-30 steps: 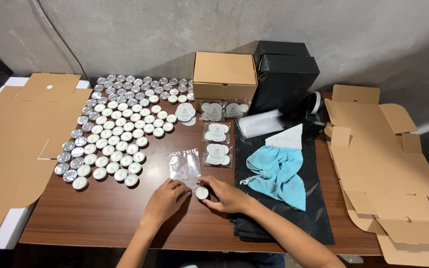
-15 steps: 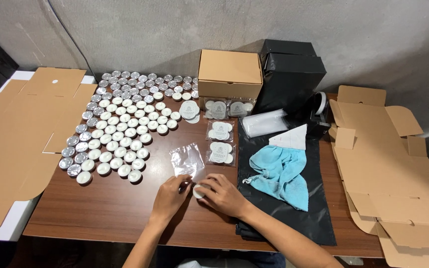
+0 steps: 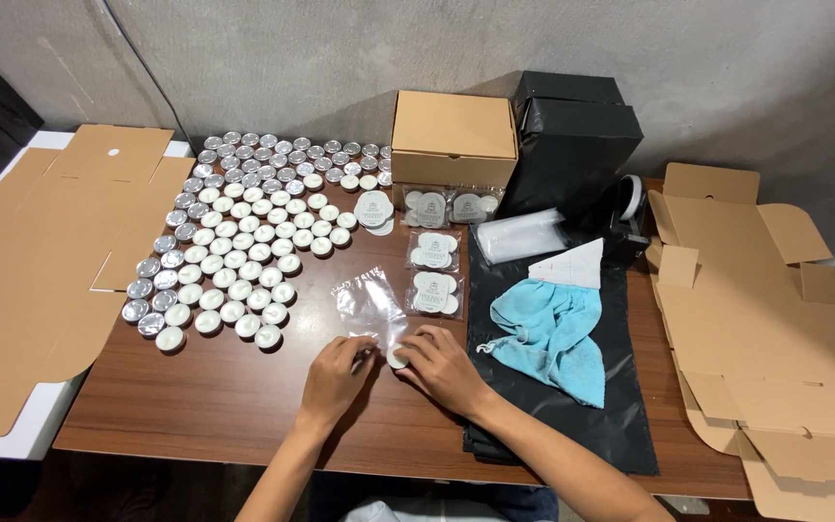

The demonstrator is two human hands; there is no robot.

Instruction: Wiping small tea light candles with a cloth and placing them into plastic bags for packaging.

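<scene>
My left hand [image 3: 333, 375] pinches the near edge of a small clear plastic bag [image 3: 367, 304] lying on the brown table [image 3: 215, 406]. My right hand [image 3: 440, 368] holds a small white tealight candle [image 3: 397, 358] at the mouth of that bag. Both hands meet near the table's front middle. A large field of tealights [image 3: 244, 242], some in silver cups, covers the table to the left of the bag. Several filled clear packets [image 3: 434, 292] lie just beyond my right hand.
A closed brown carton [image 3: 454, 138] and a black box [image 3: 577, 135] stand at the back. A blue cloth [image 3: 553, 333] lies on a black sheet [image 3: 620, 425] at right. Flat cardboard blanks lie far left [image 3: 41, 261] and far right [image 3: 756, 319]. A tape dispenser [image 3: 628, 208] sits behind.
The hands stay at the same spot by the bag; my right hand has brought the tealight closer to the bag's mouth and my left hand has taken the bag's edge. The view shifted slightly.
</scene>
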